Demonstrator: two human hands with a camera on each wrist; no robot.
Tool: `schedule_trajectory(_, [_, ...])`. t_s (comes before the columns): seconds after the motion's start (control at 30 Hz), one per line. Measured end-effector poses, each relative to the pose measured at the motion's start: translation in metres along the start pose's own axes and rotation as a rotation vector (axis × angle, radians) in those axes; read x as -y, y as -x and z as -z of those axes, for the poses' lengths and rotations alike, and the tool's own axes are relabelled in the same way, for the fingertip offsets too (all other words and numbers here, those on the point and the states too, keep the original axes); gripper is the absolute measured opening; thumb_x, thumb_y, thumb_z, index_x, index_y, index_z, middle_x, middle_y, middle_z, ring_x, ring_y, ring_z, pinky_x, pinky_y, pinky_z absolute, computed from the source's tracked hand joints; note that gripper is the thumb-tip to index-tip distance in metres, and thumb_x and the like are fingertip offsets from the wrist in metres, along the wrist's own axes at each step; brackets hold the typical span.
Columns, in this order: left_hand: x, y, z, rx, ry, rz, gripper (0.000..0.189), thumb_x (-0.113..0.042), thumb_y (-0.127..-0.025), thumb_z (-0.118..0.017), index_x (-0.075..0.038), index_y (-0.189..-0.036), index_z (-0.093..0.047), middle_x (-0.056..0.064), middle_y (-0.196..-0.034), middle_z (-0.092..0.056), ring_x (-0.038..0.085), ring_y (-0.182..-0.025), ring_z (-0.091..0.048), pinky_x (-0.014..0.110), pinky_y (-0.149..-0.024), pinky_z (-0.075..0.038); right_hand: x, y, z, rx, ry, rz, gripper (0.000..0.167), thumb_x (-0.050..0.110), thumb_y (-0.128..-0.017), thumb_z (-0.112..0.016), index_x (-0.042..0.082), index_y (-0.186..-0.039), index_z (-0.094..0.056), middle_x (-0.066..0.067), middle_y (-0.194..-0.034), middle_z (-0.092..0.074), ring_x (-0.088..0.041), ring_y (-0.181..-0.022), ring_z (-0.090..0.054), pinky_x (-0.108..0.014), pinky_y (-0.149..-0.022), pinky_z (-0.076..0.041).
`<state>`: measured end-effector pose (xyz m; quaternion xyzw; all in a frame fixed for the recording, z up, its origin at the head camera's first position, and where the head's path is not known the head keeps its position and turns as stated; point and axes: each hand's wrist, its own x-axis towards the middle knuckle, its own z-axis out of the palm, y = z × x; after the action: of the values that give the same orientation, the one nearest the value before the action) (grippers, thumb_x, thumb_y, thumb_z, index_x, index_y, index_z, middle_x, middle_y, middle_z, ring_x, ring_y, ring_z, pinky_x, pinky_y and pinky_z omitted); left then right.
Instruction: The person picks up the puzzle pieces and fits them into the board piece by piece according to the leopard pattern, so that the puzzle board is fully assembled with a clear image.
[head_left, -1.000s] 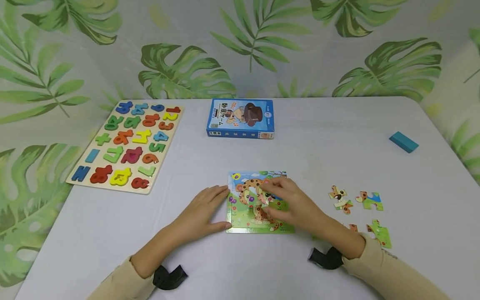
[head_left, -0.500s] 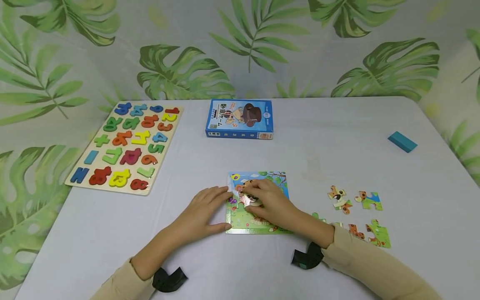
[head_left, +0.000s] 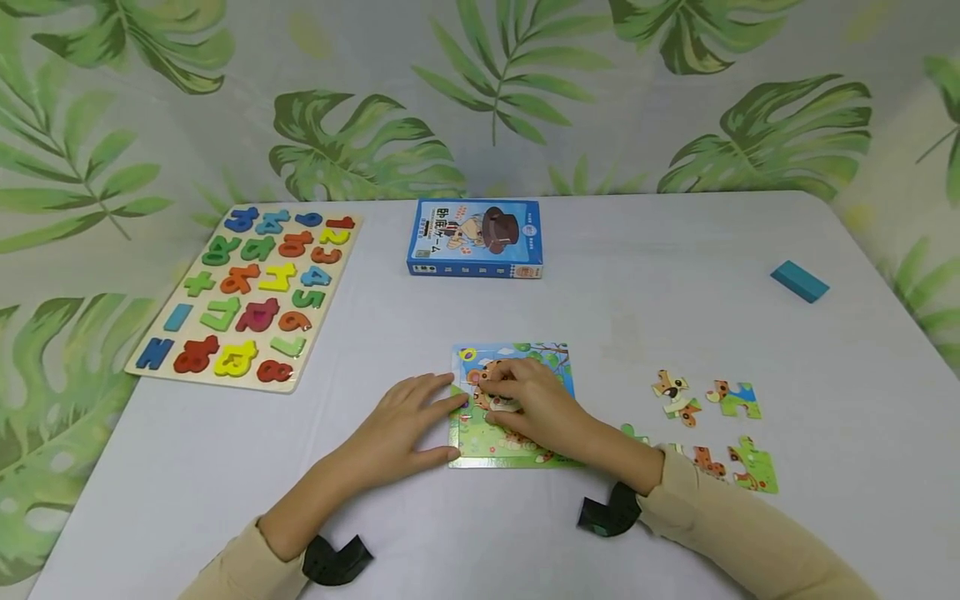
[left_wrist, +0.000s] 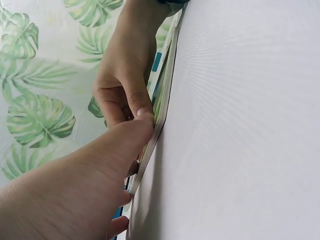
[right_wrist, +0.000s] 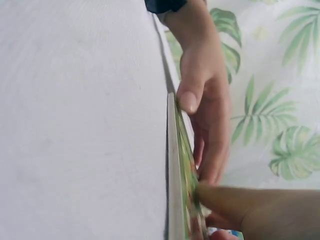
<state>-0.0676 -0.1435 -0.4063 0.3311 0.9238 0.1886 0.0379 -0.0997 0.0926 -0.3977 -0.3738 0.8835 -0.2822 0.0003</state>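
A jigsaw puzzle board point(head_left: 480, 461) with a spotted cartoon animal lies flat on the white table before me. My right hand point(head_left: 543, 408) reaches over it from the right, thumb and index finger pinching a puzzle piece point(head_left: 482, 403) down at the left part of the picture; the fingers hide much of the piece. At the board's left edge rests my left hand point(head_left: 408, 421), fingers stretched, thumb by the lower corner and index fingertip over the picture. In the left wrist view, the left thumb point(left_wrist: 132, 135) lies along the board's edge.
Several loose puzzle pieces point(head_left: 753, 464) lie to the right, some partly behind the right forearm. A wooden number board point(head_left: 287, 379) stands at the back left, a blue game box point(head_left: 474, 237) at the back middle, and a blue-green block point(head_left: 799, 282) at the far right.
The right hand has moved left and down with the puzzle piece, from over the board's middle to its left part. The left index finger has shifted slightly further onto the board.
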Motion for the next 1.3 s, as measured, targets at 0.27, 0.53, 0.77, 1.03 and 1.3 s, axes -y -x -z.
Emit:
schedule_trajectory(0.27, [-0.002, 0.001, 0.000, 0.028, -0.025, 0.007, 0.078, -0.065, -0.076, -0.051, -0.021, -0.139, -0.036, 0.004, -0.145, -0.024, 0.025, -0.131, -0.019, 0.040, -0.105, -0.013, -0.001, 0.008, 0.008, 0.173, -0.066, -0.046, 0.068, 0.038, -0.079, -0.068, 0.014, -0.136, -0.040, -0.004, -0.131, -0.037, -0.024, -0.122, -0.027, -0.051, -0.096, -0.024])
schedule_trajectory(0.53, [-0.003, -0.001, 0.000, 0.036, -0.026, 0.014, 0.079, -0.064, -0.076, -0.053, -0.021, -0.139, -0.035, 0.004, -0.145, -0.023, 0.026, -0.131, -0.018, 0.039, -0.106, -0.012, -0.002, 0.018, 0.031, 0.165, -0.262, -0.173, 0.068, 0.032, -0.080, -0.068, 0.018, -0.138, -0.036, -0.005, -0.139, -0.028, -0.024, -0.126, -0.027, -0.048, -0.093, -0.035])
schedule_trajectory(0.77, [-0.003, -0.001, -0.001, 0.036, -0.021, 0.024, 0.080, -0.065, -0.075, -0.054, -0.021, -0.139, -0.035, 0.005, -0.145, -0.022, 0.026, -0.131, -0.017, 0.039, -0.106, -0.010, -0.004, 0.045, 0.071, -0.009, -0.232, -0.177, 0.069, 0.020, -0.077, -0.072, 0.014, -0.135, -0.037, -0.004, -0.138, -0.028, -0.023, -0.126, -0.028, -0.048, -0.094, -0.035])
schedule_trajectory(1.03, [-0.003, 0.000, -0.001, 0.036, -0.012, 0.027, 0.080, -0.064, -0.075, -0.054, -0.021, -0.139, -0.035, 0.005, -0.145, -0.023, 0.026, -0.131, -0.017, 0.039, -0.106, -0.010, -0.020, 0.085, 0.104, -0.197, -0.110, -0.129, 0.081, 0.006, -0.067, -0.078, 0.013, -0.136, -0.037, -0.002, -0.135, -0.034, -0.014, -0.117, -0.034, -0.016, -0.091, -0.032])
schedule_trajectory(1.3, [-0.002, 0.000, -0.002, 0.036, -0.013, 0.029, 0.080, -0.065, -0.075, -0.053, -0.021, -0.139, -0.035, 0.004, -0.145, -0.022, 0.025, -0.132, -0.016, 0.039, -0.106, -0.011, -0.048, 0.120, 0.108, -0.229, -0.120, -0.273, 0.081, 0.002, -0.067, -0.077, 0.016, -0.136, -0.037, 0.000, -0.132, -0.037, -0.002, -0.110, -0.036, -0.009, -0.085, -0.028])
